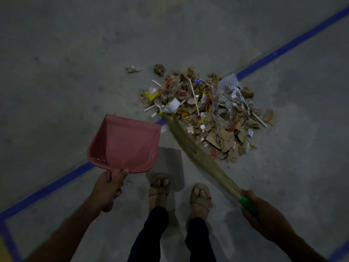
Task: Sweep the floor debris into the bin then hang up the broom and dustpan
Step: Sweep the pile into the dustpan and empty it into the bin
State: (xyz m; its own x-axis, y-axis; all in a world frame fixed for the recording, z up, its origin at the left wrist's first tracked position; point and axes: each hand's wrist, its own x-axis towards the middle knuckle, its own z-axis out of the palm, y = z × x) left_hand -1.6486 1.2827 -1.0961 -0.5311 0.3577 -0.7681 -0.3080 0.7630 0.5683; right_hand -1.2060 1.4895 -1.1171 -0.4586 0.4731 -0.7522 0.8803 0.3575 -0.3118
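While both sandalled feet (179, 193) stand planted on the concrete floor (66, 72), the left hand (106, 190) grips the pink dustpan (124, 144) by its handle, fingers curled round it, pan tilted mouth-forward above the blue floor line (283, 48). Over on the other side, the right hand (264, 216) is wrapped round the green grip of the grass broom (196, 150), whose blurred bristle tips touch the near-left edge of the debris pile (207, 114). Cardboard scraps, wrappers, sticks and crumpled paper, heaped just beyond the dustpan. Farther out, a crumpled clear wrapper (133, 69) lies apart.
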